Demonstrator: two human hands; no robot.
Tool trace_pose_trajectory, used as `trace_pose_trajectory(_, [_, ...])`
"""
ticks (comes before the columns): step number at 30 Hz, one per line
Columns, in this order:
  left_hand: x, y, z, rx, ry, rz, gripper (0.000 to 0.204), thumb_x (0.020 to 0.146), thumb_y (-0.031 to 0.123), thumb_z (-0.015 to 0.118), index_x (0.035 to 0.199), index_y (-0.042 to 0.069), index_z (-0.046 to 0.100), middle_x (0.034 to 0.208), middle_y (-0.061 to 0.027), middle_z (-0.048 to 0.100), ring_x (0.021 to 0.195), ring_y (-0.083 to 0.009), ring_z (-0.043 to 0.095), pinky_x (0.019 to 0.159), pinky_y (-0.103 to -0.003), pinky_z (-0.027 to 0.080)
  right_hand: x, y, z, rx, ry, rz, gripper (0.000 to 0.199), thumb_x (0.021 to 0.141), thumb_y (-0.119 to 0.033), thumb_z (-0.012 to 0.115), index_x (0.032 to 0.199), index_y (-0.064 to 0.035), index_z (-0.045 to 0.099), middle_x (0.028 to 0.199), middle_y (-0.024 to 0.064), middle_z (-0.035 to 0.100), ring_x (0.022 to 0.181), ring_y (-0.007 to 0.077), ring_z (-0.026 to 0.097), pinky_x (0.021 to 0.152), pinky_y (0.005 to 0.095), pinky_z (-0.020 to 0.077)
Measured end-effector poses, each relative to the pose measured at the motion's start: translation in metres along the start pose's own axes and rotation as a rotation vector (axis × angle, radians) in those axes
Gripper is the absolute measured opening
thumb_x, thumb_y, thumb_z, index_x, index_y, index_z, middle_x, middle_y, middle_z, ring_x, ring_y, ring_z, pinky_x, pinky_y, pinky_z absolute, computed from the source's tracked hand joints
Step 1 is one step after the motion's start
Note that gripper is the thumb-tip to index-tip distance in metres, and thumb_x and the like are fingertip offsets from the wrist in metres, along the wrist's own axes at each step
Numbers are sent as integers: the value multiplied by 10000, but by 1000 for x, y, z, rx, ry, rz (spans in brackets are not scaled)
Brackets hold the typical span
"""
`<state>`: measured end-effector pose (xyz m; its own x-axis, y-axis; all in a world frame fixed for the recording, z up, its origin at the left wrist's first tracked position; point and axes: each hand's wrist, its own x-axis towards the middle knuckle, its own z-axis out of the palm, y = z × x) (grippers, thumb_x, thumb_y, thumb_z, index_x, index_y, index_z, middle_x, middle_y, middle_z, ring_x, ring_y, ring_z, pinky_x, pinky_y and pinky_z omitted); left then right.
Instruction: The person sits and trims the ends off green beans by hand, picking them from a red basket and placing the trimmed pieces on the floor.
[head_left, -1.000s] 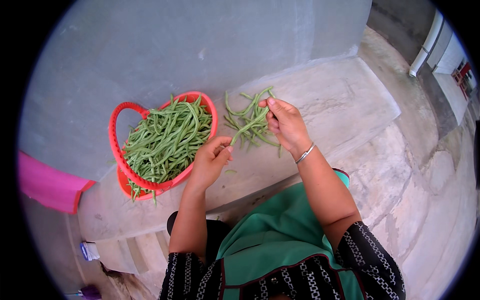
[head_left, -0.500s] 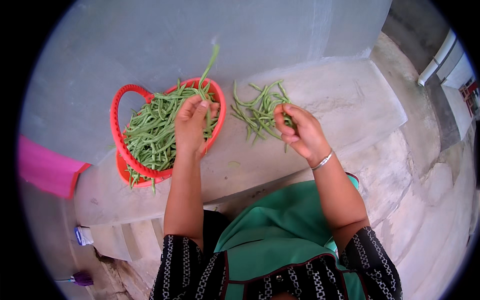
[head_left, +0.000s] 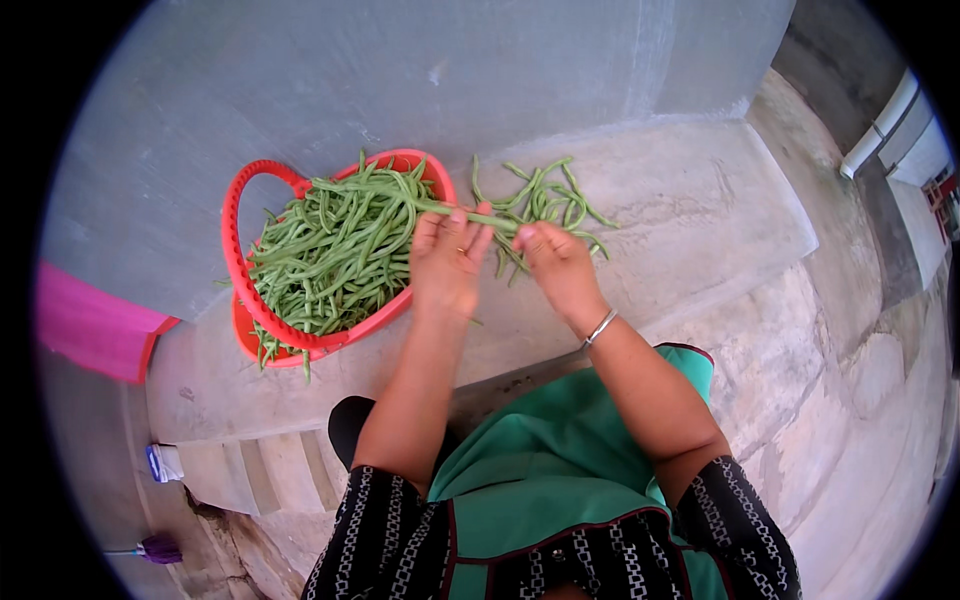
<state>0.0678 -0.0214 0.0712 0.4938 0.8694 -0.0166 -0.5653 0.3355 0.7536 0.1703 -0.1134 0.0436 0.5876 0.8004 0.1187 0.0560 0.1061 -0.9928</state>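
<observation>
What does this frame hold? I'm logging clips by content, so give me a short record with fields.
setting: concrete ledge against a grey wall
left hand: pinching one long green bean near its middle
right hand: pinching the same bean at its right end
basket: red plastic basket left of the hands, full of green beans
loose pile: beans on the ledge beyond the right hand
wrist: metal bangle on the right arm

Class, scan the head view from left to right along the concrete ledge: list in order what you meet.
Pink object → red basket full of green beans → left hand → right hand, both holding one bean → loose bean pile → white pipe.
</observation>
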Motion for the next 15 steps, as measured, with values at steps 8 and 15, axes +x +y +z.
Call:
trace_pose_trajectory(8, [45,-34,19,629,-102,30,249,872,47,556,1110,-2,500,1012,-87,569,939,-218,605,809,-302,495,27,-16,-38,734,219,214,174,924,-180,426,816,-64,496,646,-14,440,475,59,322,389,202,228])
trace_pose_trajectory(15, [46,47,-51,1439,-85,626,252,808,72,630,1054,35,591,954,-89,622,892,-197,607,776,-318,479,27,-15,-37,793,96,279,176,913,-175,417,845,-42,510,671,13,474,487,66,352,393,205,237])
